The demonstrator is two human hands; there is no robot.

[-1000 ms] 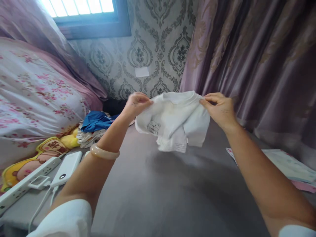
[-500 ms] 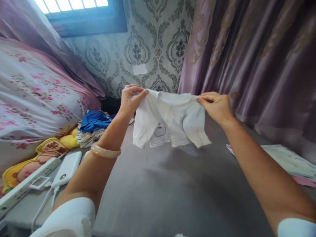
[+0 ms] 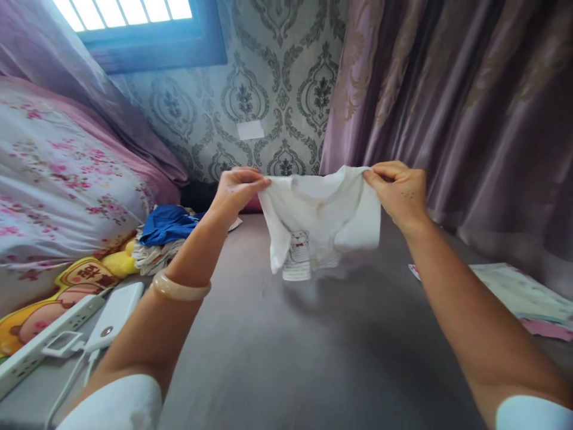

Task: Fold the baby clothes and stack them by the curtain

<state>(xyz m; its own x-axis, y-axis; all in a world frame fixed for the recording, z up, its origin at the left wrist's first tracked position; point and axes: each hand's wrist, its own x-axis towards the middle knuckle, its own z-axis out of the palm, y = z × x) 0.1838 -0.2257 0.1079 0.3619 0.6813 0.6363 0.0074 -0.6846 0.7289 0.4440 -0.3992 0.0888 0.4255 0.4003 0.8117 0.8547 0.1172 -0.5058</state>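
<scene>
We've got both arms (image 3: 183, 322) stretched over the grey sheet (image 3: 290, 358), left hand (image 3: 242, 186) and right hand (image 3: 401, 192) pinching a white shirt (image 3: 317, 218) by the shoulders above it. Hem's (image 3: 326, 261) kinda blurry, and folds hide some of the print (image 3: 299, 242).

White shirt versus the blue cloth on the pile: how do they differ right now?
Colour: the white shirt bears a cartoon print on pale fabric; the blue cloth is mostly bright blue.
Pose: the white shirt hangs spread between the left hand and right hand; the blue cloth lies rumpled on the fabric pile.
Contact: both hands pinch the white shirt; neither touches the blue cloth.
Both are fabric.
</scene>
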